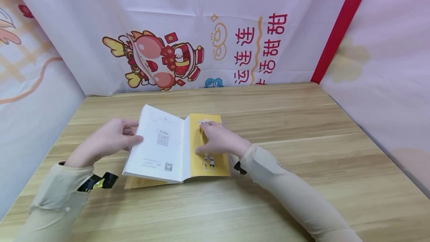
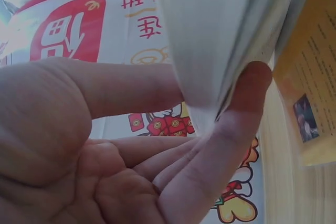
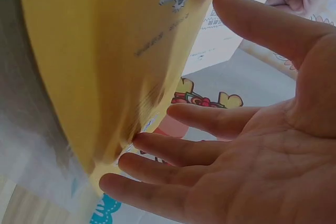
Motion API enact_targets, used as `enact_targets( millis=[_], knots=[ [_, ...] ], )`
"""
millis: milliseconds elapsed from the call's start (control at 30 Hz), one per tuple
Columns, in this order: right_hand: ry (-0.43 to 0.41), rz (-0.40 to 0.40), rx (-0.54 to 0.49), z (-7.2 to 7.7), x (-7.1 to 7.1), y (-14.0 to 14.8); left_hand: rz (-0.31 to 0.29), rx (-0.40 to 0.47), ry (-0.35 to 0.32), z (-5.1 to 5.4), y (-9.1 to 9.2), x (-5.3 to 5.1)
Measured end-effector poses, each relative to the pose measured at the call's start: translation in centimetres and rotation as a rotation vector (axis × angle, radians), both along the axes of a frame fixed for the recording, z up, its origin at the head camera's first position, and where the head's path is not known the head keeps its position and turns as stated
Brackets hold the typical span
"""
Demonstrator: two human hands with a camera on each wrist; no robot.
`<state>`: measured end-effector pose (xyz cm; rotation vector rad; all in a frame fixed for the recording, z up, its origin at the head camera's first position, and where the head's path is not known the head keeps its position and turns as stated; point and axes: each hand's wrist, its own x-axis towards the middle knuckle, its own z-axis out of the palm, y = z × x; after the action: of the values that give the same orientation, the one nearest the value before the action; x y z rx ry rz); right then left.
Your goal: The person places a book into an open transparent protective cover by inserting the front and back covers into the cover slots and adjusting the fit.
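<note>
An open book (image 1: 158, 152) lies on the table, a white printed page with a small QR code face up. My left hand (image 1: 109, 137) grips the outer edge of its page block, thumb on top and fingers beneath. In the left wrist view the pages (image 2: 215, 30) are pinched between thumb and index finger, apart from the yellow cover (image 2: 310, 77) below. My right hand (image 1: 223, 141) rests on the yellow panel (image 1: 215, 167) at the book's right side. Its fingers are extended, the fingertips (image 3: 142, 141) at the panel's surface in the right wrist view.
The wood-grain table (image 1: 285, 182) extends around the book on all sides. A white printed cloth (image 1: 188, 3) with a cartoon figure and red characters hangs behind it. More cloth (image 1: 376, 55) hangs along the right side.
</note>
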<state>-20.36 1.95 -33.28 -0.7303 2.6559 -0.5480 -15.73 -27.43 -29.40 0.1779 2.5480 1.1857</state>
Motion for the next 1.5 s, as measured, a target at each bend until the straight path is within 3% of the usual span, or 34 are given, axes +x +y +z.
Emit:
enact_targets(
  millis=[667,1500],
  knots=[
    [-0.047,-0.009,0.008,-0.4,-0.3,0.2,0.030,-0.023,-0.007,0.2,0.2,0.3],
    [-0.067,-0.003,0.005,-0.6,-0.1,-0.1,0.035,-0.122,-0.092,-2.2,-1.4,-1.2]
  ],
)
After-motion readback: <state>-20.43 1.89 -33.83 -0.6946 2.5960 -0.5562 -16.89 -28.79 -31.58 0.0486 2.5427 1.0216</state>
